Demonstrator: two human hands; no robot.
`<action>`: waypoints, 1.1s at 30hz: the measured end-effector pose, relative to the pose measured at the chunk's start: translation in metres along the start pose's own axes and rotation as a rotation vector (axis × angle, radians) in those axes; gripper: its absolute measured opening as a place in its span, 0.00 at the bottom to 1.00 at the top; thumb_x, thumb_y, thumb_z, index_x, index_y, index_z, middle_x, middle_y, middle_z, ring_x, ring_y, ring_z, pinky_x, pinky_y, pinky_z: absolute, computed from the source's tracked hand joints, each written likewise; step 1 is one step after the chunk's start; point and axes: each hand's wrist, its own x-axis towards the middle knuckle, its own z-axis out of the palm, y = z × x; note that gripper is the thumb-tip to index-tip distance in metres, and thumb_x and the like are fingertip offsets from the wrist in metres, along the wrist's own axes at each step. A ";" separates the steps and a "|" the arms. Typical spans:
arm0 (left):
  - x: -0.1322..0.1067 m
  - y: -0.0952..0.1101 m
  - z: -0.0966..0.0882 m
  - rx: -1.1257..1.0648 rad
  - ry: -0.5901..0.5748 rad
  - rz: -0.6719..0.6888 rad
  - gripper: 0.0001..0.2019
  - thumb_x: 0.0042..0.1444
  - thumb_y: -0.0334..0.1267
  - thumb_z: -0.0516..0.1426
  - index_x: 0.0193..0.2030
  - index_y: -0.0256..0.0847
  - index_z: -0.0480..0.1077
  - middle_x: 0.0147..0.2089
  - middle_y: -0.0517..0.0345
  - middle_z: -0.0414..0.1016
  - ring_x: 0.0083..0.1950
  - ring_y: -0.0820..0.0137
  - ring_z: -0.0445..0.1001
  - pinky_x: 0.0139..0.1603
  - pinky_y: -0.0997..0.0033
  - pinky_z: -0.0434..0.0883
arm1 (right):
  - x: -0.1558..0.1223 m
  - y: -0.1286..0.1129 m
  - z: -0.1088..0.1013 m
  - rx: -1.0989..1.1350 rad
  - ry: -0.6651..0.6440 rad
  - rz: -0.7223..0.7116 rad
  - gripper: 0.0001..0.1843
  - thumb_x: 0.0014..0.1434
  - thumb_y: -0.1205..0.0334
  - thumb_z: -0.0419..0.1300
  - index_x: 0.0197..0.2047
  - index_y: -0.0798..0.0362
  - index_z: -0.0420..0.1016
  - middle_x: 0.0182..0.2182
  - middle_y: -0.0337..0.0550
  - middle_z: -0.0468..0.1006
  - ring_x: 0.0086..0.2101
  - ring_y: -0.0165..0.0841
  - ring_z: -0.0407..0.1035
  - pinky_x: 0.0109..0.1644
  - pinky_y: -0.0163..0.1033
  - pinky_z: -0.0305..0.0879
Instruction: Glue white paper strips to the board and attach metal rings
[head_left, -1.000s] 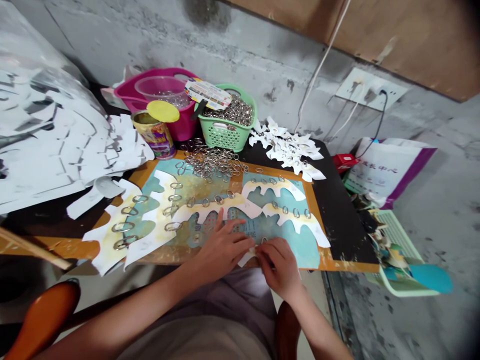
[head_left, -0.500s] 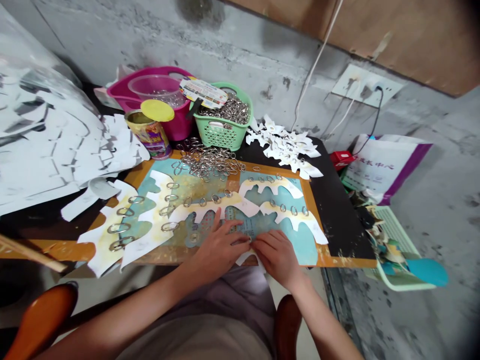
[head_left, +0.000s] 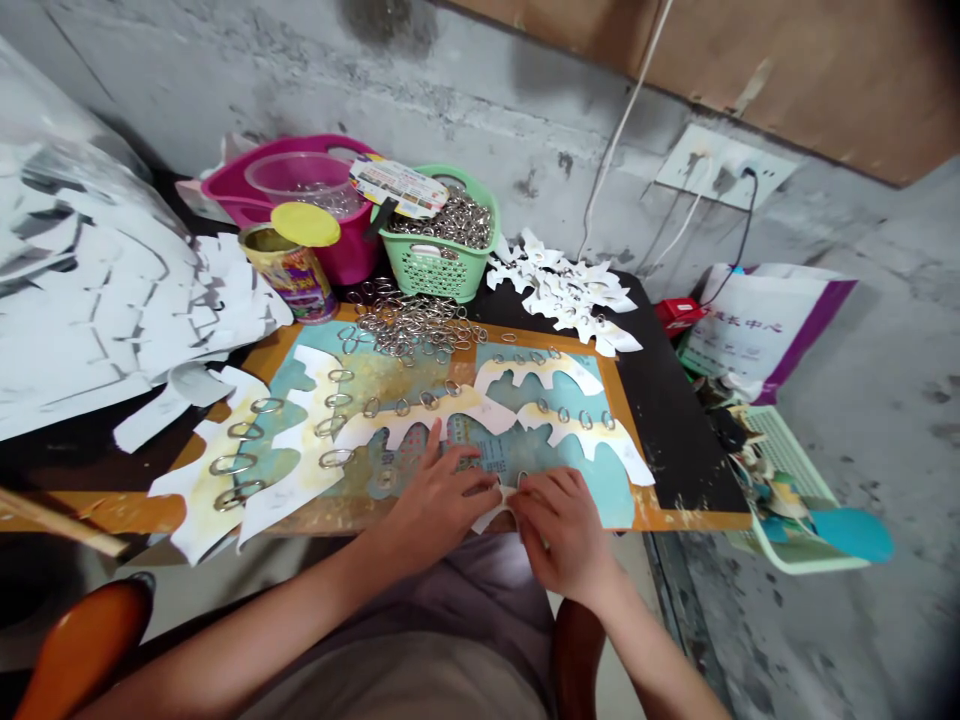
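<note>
My left hand [head_left: 439, 495] and my right hand [head_left: 559, 525] meet at the near edge of the work board [head_left: 645, 500]. Both pinch a small white paper cutout [head_left: 491, 512] between them, and a metal ring [head_left: 523, 478] shows just above my right fingers. My left index finger points up the board, the other fingers curl onto the paper. Beyond the hands lie white paper strips [head_left: 420, 415] with metal rings set on them. A loose heap of rings [head_left: 412, 328] sits farther back.
A green basket of rings [head_left: 442, 262], a pink tub [head_left: 349, 250] and a tin with a yellow lid [head_left: 296, 265] stand at the back. White cutouts [head_left: 562, 290] lie back right, large paper sheets [head_left: 97, 300] at left. A tray [head_left: 795, 500] and bag [head_left: 757, 330] sit on the floor.
Both hands stay at the board's near edge, working the small cutout with slight finger shifts. The view has drifted a little.
</note>
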 end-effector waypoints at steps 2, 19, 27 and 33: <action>-0.001 -0.001 0.003 -0.009 0.031 0.004 0.10 0.63 0.29 0.55 0.45 0.47 0.75 0.46 0.60 0.80 0.57 0.55 0.68 0.68 0.24 0.34 | -0.002 0.000 -0.002 0.157 0.113 0.032 0.15 0.57 0.73 0.53 0.47 0.52 0.71 0.44 0.49 0.75 0.44 0.42 0.66 0.46 0.50 0.61; 0.003 -0.003 -0.010 -0.231 0.087 -0.175 0.14 0.57 0.24 0.51 0.48 0.40 0.67 0.50 0.54 0.78 0.57 0.62 0.72 0.72 0.43 0.51 | -0.011 -0.006 0.029 0.132 0.229 0.057 0.33 0.61 0.71 0.54 0.68 0.56 0.53 0.45 0.47 0.81 0.48 0.45 0.69 0.61 0.61 0.52; 0.034 -0.026 -0.018 -0.229 -0.283 0.158 0.17 0.59 0.24 0.53 0.54 0.39 0.60 0.53 0.49 0.76 0.60 0.63 0.71 0.73 0.45 0.52 | -0.009 -0.012 0.027 0.134 0.249 0.064 0.38 0.62 0.71 0.53 0.72 0.58 0.42 0.49 0.52 0.80 0.52 0.47 0.70 0.61 0.62 0.52; 0.028 -0.027 -0.017 -0.171 -0.233 0.237 0.17 0.56 0.24 0.54 0.52 0.40 0.59 0.46 0.53 0.77 0.55 0.63 0.73 0.71 0.45 0.56 | -0.014 -0.012 0.031 0.152 0.257 0.112 0.34 0.62 0.70 0.54 0.69 0.58 0.48 0.44 0.49 0.81 0.49 0.45 0.70 0.61 0.61 0.52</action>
